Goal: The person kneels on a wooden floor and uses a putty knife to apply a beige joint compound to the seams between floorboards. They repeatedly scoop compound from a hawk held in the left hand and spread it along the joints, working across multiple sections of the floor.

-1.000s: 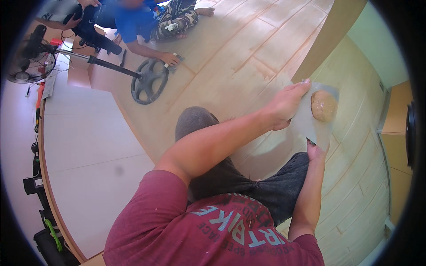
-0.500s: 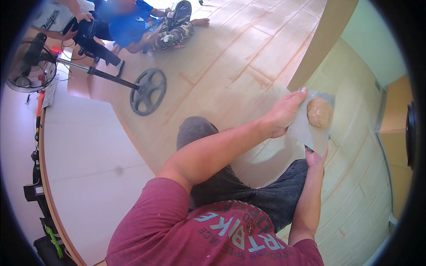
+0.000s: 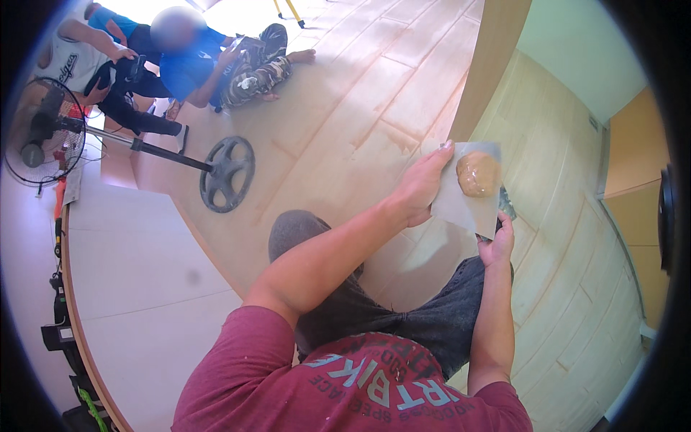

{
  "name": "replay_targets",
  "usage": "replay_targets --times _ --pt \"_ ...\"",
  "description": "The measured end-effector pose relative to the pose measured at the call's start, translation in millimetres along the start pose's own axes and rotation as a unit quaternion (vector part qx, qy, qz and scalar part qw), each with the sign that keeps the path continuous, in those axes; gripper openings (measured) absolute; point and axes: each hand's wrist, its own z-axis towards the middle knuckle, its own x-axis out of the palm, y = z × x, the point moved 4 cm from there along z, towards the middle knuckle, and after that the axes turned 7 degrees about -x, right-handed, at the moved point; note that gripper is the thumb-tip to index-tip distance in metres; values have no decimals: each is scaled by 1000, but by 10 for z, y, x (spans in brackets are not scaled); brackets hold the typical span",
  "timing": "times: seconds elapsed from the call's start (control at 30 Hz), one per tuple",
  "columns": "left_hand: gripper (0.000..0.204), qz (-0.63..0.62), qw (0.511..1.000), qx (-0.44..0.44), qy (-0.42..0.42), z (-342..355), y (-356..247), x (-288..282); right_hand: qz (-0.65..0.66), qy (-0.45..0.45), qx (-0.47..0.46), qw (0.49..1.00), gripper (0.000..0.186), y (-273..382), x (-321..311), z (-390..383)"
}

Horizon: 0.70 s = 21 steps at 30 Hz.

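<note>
A pale, translucent square sheet or packet (image 3: pixel 448 203) is held up in front of me, over the floor. On or inside it lies a round, shiny tan piece (image 3: pixel 478 175) that looks like a bun under clear film. My left hand (image 3: pixel 423 183) grips the sheet's left side, thumb on top and fingers beneath. Lower down, my right hand (image 3: pixel 497 245) is closed at the bottom right corner, around a dark, green-patterned flat thing (image 3: pixel 507 204) that pokes out behind the sheet. Most of that dark thing is hidden, so its kind does not show.
On my left stands a white tabletop (image 3: pixel 144 266) with a wooden edge. A pedestal fan (image 3: pixel 47 129) leans across, its round base (image 3: pixel 227 174) on the tiled floor. Two people (image 3: pixel 194 72) or more sit at the far left. A tan panel (image 3: pixel 489 65) rises ahead; wooden cabinets (image 3: pixel 637 173) stand right.
The whole view has shifted, so the sheet and both hands appear further left. More of the dark patterned thing shows behind the sheet. Both hands keep their hold.
</note>
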Motion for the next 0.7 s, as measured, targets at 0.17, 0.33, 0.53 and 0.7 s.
replay_targets --times 0.17,0.33,0.53,0.7 --pt "54 -5 1000 0 5 50 94 -115 4 20 0 1000 37 -59 -39 97" --pt "61 25 998 -23 -55 109 137 -242 22 69 23 997 42 -111 85 116" --pt "56 21 998 -15 -49 154 133 -389 -16 -5 22 1000 41 -223 141 149" --pt "53 -9 998 -5 -56 93 212 -543 -35 -13 52 998 39 -375 110 154"
